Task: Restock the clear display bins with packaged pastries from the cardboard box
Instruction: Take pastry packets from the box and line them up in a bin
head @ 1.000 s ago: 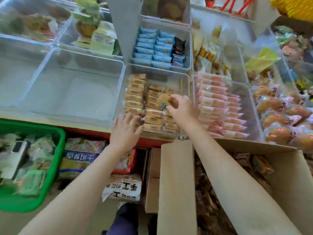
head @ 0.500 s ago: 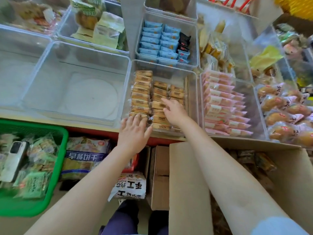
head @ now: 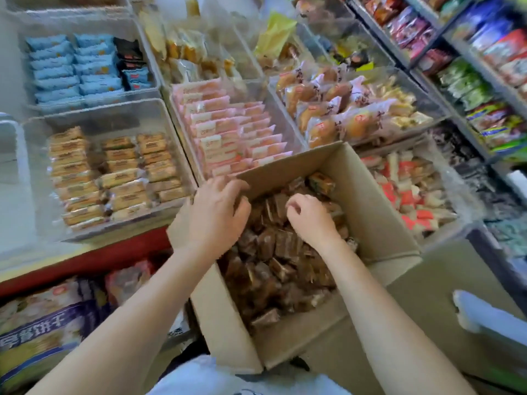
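An open cardboard box point(head: 370, 212) stands in front of me, filled with brown packaged pastries point(head: 273, 269). My left hand point(head: 214, 215) hovers over the box's far left corner with bent fingers reaching down; what is under them is hidden. My right hand point(head: 310, 220) is inside the box, its fingers curled round a brown packaged pastry near the far end. Left of the box, a clear display bin point(head: 99, 115) holds three rows of tan packaged pastries point(head: 119, 172), and its far end is bare.
Around it are bins of pink packs point(head: 228, 132), blue packs point(head: 71, 67), wrapped buns point(head: 342, 109) and red-and-white packs point(head: 410, 195). Snack shelves point(head: 484, 67) rise at the right. Large bags point(head: 42, 323) lie below the red counter edge point(head: 85, 260).
Both hands have left the tan pastry bin and moved right into the cardboard box. My view has swung to the right, bringing the box to the middle.
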`<state>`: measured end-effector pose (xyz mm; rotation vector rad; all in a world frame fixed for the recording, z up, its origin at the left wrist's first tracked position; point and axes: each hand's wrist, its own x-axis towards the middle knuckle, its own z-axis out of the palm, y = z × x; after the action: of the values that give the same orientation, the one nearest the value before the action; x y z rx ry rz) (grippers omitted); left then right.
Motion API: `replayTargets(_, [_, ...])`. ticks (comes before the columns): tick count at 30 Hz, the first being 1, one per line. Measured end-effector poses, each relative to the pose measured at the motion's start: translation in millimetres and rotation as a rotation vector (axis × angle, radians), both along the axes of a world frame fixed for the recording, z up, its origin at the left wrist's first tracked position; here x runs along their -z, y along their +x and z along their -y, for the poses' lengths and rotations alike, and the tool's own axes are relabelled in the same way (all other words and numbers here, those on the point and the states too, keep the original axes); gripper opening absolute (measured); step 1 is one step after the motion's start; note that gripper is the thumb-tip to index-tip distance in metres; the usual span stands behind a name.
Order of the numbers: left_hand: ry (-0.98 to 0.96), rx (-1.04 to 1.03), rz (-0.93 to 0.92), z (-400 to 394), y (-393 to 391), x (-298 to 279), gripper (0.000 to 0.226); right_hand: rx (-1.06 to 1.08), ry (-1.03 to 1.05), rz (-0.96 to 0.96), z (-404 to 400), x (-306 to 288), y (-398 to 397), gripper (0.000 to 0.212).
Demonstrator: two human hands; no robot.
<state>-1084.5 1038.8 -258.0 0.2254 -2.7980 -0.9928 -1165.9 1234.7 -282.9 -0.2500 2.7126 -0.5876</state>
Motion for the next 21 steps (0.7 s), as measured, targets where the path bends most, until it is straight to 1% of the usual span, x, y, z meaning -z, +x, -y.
replayTargets(3, [0.034, 0.221, 0.246, -56, -14, 8, 0.026, -0.023, 0.312, 0.21, -57, 16, -20, 0.039])
replayTargets(5, [0.064, 0.279, 0.377, -82, -20, 20, 0.027, 0.016, 0.367, 0.228, -85, 26, -30, 0.048])
replayTargets(7, [0.087, 0.275, 0.465, -99, -26, 32, 0.027, 0.079, 0.311, 0.169, -103, 33, -40, 0.051])
replayTargets(9, [0.126, 0.227, 0.529, -110, -32, 41, 0.025, 0.086, 0.231, 0.121, -111, 38, -51, 0.056])
replayTargets(12, [0.154, 0.136, 0.549, -118, -43, 46, 0.024, 0.107, 0.074, 0.118, -104, 48, -74, 0.07])
replayTargets(14, [0.156, 0.078, 0.546, -120, -50, 46, 0.024, 0.18, 0.002, 0.132, -90, 61, -91, 0.076])
replayTargets(15, [0.162, 0.052, 0.549, -120, -53, 46, 0.024, 0.221, -0.008, 0.108, -83, 68, -98, 0.075])
replayTargets(17, [0.182, 0.01, 0.563, -119, -57, 46, 0.022, 0.271, 0.059, -0.002, -71, 83, -108, 0.064])
replayTargets(19, [0.198, -0.024, 0.563, -116, -60, 47, 0.022, 0.241, 0.18, -0.072, -63, 91, -114, 0.05])
replayTargets(21, [0.225, -0.069, 0.558, -111, -60, 46, 0.022, 0.177, 0.258, -0.06, -58, 91, -122, 0.043])
